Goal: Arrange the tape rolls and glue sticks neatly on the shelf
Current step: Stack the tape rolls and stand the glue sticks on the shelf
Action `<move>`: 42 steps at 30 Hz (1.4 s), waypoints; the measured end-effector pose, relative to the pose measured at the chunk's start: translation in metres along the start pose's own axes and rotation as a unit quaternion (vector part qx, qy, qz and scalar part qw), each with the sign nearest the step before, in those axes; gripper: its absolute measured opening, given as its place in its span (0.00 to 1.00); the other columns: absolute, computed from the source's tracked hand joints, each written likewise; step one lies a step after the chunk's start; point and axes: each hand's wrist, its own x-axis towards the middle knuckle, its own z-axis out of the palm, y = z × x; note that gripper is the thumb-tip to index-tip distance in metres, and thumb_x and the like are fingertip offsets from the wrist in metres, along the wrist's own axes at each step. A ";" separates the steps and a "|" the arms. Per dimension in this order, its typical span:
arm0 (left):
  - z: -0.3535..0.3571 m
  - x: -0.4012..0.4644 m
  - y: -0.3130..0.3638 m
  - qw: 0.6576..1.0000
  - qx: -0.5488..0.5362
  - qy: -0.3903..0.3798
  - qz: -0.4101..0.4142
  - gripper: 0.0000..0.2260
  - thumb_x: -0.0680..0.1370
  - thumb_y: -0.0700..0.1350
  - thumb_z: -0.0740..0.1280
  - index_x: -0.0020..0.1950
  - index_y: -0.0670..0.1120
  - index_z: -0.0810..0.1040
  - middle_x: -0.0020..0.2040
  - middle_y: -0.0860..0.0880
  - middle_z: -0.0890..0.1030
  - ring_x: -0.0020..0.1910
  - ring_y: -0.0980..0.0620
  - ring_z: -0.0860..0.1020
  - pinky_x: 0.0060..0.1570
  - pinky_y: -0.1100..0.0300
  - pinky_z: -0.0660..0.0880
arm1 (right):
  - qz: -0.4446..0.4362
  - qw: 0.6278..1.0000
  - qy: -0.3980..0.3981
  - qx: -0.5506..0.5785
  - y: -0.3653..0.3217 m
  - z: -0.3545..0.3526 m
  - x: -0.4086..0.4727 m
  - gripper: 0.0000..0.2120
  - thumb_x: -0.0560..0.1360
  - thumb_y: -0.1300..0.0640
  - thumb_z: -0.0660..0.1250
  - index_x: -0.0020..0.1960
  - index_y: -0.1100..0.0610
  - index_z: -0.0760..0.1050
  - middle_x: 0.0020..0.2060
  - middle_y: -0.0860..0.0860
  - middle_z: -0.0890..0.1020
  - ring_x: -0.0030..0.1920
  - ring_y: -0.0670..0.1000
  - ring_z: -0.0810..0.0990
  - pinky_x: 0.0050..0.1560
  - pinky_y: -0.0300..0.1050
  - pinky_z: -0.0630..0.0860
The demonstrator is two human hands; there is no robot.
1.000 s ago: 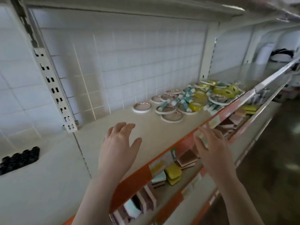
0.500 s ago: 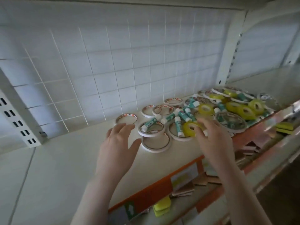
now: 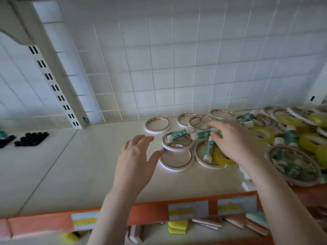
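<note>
On the cream shelf (image 3: pixel 70 165), flat white tape rolls (image 3: pixel 156 125) lie scattered, two of them overlapping (image 3: pixel 177 160). Green-and-white glue sticks (image 3: pixel 178 134) lie across the rolls. A yellow tape roll (image 3: pixel 223 159) sits beside them, and a dense heap of rolls and sticks (image 3: pixel 292 138) fills the right end. My left hand (image 3: pixel 136 161) hovers open just left of the overlapping rolls, thumb near the front one's rim. My right hand (image 3: pixel 237 140) reaches over the pile, its fingertips resting on the end of a glue stick (image 3: pixel 201 134); whether they grip it is unclear.
A white wire grid (image 3: pixel 159 68) backs the shelf, with a slotted upright (image 3: pixel 58 92) at the left. Small black items (image 3: pixel 31 138) sit on the neighbouring shelf section. An orange price rail (image 3: pixel 150 214) edges the front; sponges (image 3: pixel 177 227) lie on the shelf below.
The view has swung towards the pile. My right hand moved from the shelf's front rail onto the glue sticks. My left hand came forward to the nearest tape rolls.
</note>
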 end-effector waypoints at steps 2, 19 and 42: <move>-0.001 0.002 -0.002 1.000 0.003 0.004 -0.007 0.19 0.75 0.49 0.69 0.64 0.48 0.75 0.64 0.50 0.74 0.62 0.47 0.70 0.60 0.57 0.65 | -0.043 0.999 -0.019 -0.012 -0.004 0.002 0.009 0.17 0.77 0.59 0.61 0.65 0.52 0.73 0.59 0.50 0.79 0.57 0.53 0.76 0.54 0.46 0.72; 0.009 0.034 -0.006 1.000 0.009 -0.001 0.025 0.19 0.75 0.50 0.68 0.65 0.49 0.74 0.64 0.52 0.73 0.63 0.49 0.69 0.59 0.60 0.63 | -0.042 0.983 -0.174 -0.029 0.016 0.011 0.047 0.11 0.73 0.52 0.68 0.56 0.49 0.79 0.48 0.46 0.79 0.47 0.48 0.76 0.46 0.44 0.74; 0.035 0.109 0.037 0.978 0.075 -0.159 0.115 0.17 0.77 0.51 0.64 0.66 0.53 0.72 0.61 0.52 0.76 0.58 0.50 0.74 0.54 0.58 0.71 | -0.028 0.998 -0.046 0.037 0.041 -0.019 0.016 0.12 0.72 0.50 0.70 0.55 0.48 0.78 0.40 0.40 0.76 0.40 0.41 0.75 0.37 0.36 0.69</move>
